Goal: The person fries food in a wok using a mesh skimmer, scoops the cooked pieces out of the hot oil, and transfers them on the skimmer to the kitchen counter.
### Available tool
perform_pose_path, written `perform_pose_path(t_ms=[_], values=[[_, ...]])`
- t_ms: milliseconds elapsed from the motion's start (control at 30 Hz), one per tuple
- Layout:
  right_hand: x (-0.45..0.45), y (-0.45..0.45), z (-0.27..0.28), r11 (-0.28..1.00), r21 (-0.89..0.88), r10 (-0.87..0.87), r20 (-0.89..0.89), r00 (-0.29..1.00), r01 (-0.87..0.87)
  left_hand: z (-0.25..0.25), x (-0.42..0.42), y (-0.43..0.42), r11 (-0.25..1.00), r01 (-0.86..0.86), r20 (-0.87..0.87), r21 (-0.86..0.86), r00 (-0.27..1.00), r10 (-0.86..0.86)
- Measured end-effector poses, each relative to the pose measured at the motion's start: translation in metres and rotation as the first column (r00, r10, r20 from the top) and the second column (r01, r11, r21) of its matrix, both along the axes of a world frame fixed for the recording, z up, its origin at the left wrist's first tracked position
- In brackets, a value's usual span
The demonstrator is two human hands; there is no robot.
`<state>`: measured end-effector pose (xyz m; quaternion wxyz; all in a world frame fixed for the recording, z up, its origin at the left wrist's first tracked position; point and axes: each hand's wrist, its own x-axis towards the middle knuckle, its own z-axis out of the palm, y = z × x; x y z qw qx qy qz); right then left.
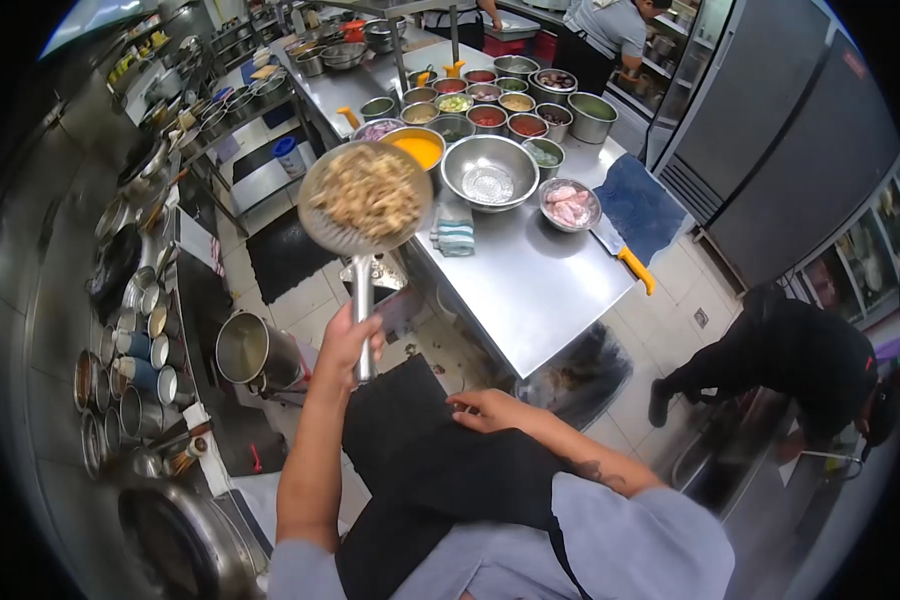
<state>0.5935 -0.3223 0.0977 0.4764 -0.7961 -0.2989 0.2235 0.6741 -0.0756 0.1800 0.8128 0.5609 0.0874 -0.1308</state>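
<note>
My left hand (350, 342) is wrapped round the metal handle of a round strainer (317, 222), which is raised beside the steel table's left edge. Browned food pieces (365, 192), blurred by motion, fill the strainer. My right hand (482, 408) is low in front of my black apron (400, 425), its fingers loosely apart and holding nothing. On the table (530, 300) stand an empty steel bowl (489, 172), a container of orange liquid (417, 148), and a small bowl of pale raw meat (570, 204).
A yellow-handled knife (633, 268) overhangs the table's right edge. A striped cloth (454, 236) lies near its left edge. Left is a large pot (258, 350). A person in black (795, 355) bends at the right; others stand at the back.
</note>
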Motion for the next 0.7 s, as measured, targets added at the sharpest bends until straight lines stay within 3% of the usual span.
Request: perform_pose_path(t_ms=[267,400,467,600,667,700], values=[[-0.036,-0.041,0.0,0.952,-0.102,-0.3,-0.136,0.944,0.287,-0.024,0.132,-0.102,0.967,0.038,0.091,0.253,0.994,-0.063],[-0.049,-0.052,0.005,0.911,-0.132,-0.407,-0.145,0.902,0.39,-0.043,0.157,-0.131,0.893,-0.024,0.273,0.45,0.956,-0.112],[-0.052,-0.058,0.001,0.905,-0.125,-0.42,-0.126,0.899,0.406,-0.06,0.171,-0.139,0.727,-0.165,0.391,0.666,0.908,-0.152],[-0.052,-0.063,0.002,0.893,-0.155,-0.436,-0.066,0.897,0.423,-0.063,0.168,-0.142,0.643,-0.207,0.422,0.737,0.885,-0.199],[-0.05,-0.064,0.002,0.892,-0.165,-0.435,-0.054,0.899,0.422,-0.065,0.17,-0.139,0.437,-0.377,0.518,0.817,0.813,-0.266],[-0.048,-0.064,0.003,0.894,-0.172,-0.426,-0.041,0.904,0.414,-0.063,0.169,-0.137,0.433,-0.377,0.515,0.819,0.815,-0.265]])
